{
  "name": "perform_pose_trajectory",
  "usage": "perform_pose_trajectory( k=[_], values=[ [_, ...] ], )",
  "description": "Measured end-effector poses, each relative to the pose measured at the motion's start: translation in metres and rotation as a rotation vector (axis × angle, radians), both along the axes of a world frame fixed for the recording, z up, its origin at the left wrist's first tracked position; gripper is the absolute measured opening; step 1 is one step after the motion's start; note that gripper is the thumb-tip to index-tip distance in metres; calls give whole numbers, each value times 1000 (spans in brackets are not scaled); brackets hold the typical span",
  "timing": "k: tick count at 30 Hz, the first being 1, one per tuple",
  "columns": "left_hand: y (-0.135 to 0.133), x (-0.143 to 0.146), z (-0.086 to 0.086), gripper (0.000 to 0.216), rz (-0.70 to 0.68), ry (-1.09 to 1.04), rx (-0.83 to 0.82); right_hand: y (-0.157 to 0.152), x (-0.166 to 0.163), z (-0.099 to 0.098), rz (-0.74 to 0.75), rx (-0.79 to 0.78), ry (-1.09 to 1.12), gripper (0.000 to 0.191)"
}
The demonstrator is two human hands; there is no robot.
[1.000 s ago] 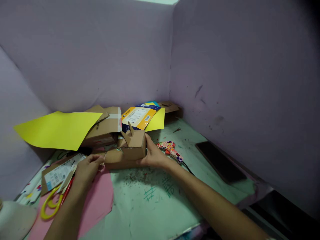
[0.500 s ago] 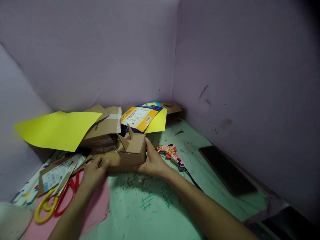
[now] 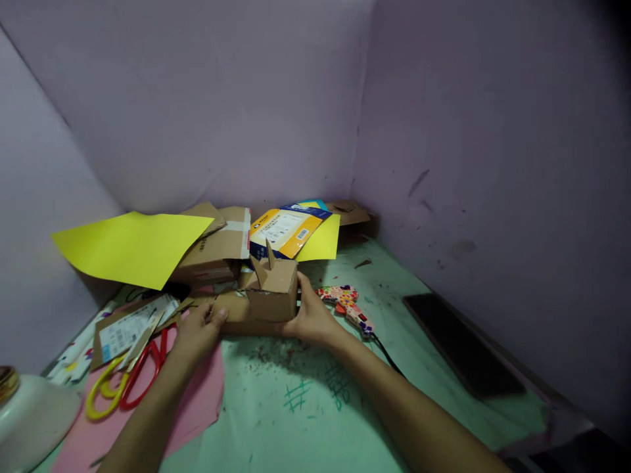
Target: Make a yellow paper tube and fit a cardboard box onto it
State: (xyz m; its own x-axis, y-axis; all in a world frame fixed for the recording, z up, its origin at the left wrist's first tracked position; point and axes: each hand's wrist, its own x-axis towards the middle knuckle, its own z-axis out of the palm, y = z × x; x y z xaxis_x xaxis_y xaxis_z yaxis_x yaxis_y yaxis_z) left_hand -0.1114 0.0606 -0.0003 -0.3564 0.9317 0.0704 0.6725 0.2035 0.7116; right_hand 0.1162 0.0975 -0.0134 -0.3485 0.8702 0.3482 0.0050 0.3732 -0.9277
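Head view: cardboard box model [image 3: 261, 309] is between my hands over the green table cover [image 3: 256, 420]; whether its base touches, I cannot tell. My left hand [image 3: 200, 330] pinches its low left end, thumb on the near side; my right hand [image 3: 314, 317] clamps its taller right end, thumb low, fingertips partly hidden. Two pointed cardboard flaps [image 3: 257, 272] rise on top. Glue gun [image 3: 349, 305] lies just right. Step in hand, I judge: steadying the piece two-handed. Next move calls for even support, flaps uncrushed.

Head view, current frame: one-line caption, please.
Left hand and right hand hold a cardboard build topped by two pointed flaps.
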Motion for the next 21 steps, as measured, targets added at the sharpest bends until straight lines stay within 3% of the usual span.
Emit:
perform_pose_trajectory(
  k=[5,11,21],
  values=[
    [-2,0,0,35,-8,-11,14,1,4,4,62,-5,-29,94],
    [-4,5,6,29,-12,-5,20,3,13,12,5,-17,-78,92],
    [-4,7,7,23,57,-88,28,10,50,20,11,-38,-112,86]
  ],
)
